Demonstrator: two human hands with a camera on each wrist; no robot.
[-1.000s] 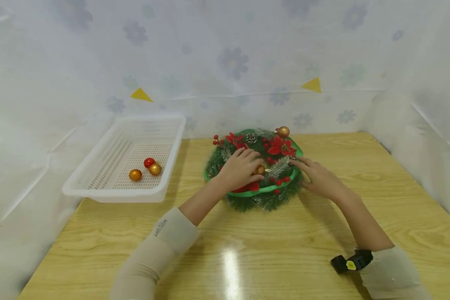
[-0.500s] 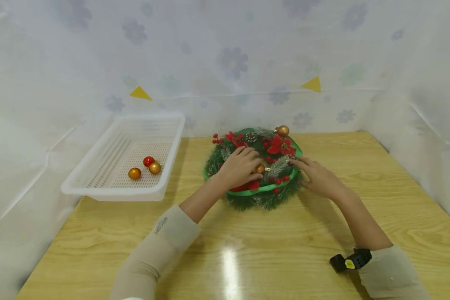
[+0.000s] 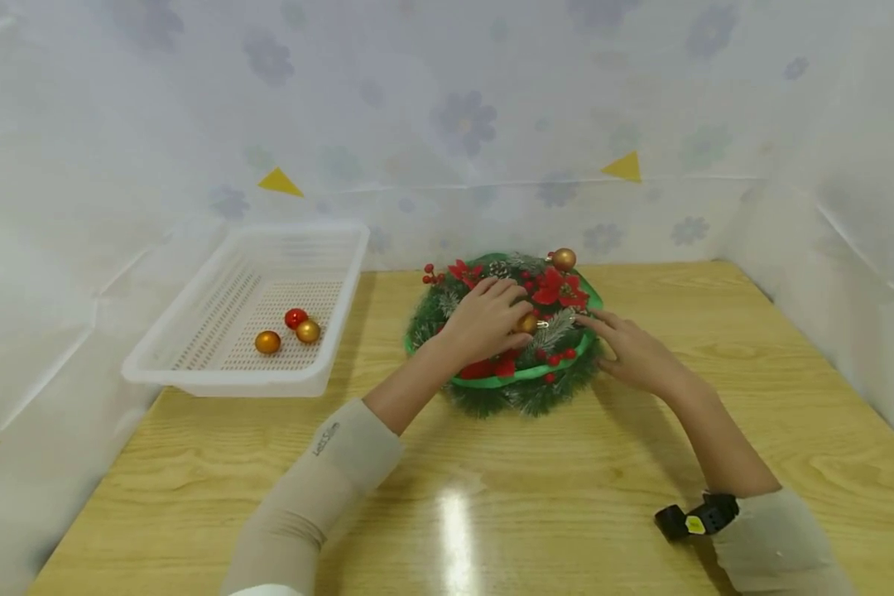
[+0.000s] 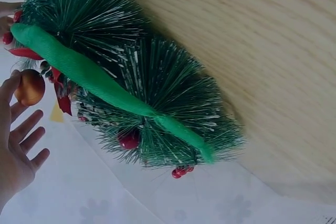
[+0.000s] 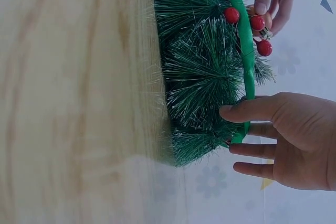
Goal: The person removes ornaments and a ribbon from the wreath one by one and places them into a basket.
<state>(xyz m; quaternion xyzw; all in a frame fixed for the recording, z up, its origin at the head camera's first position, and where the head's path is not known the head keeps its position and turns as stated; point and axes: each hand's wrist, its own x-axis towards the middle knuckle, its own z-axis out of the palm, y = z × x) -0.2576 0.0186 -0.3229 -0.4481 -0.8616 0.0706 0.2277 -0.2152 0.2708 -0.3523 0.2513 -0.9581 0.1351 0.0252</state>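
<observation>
Gold bauble (image 3: 526, 323), round, glossy and shiny-capped, was pinched between thumb and finger of the left hand (image 3: 486, 321) over the wreath (image 3: 484, 402) of bristly green needles and smooth green band (image 4: 105, 87); the right hand (image 3: 639, 354), fingers extended, touched the wreath's right edge.

1. And straight ahead, the view is filled by a white back wall (image 3: 417, 58), printed with soft purple and pale green flowers (image 3: 465, 122).
2. Across it, a thin crease (image 3: 432, 189) is seen, flanked by two yellow triangles (image 3: 623, 167)!
3. Both sides are closed off by pale side walls (image 3: 857, 165), wrinkled and softly shaded.
4. Below, a wood-grained tabletop (image 3: 566, 505) is spread, its near area lit by a bright streak of reflected light (image 3: 457, 530).
</observation>
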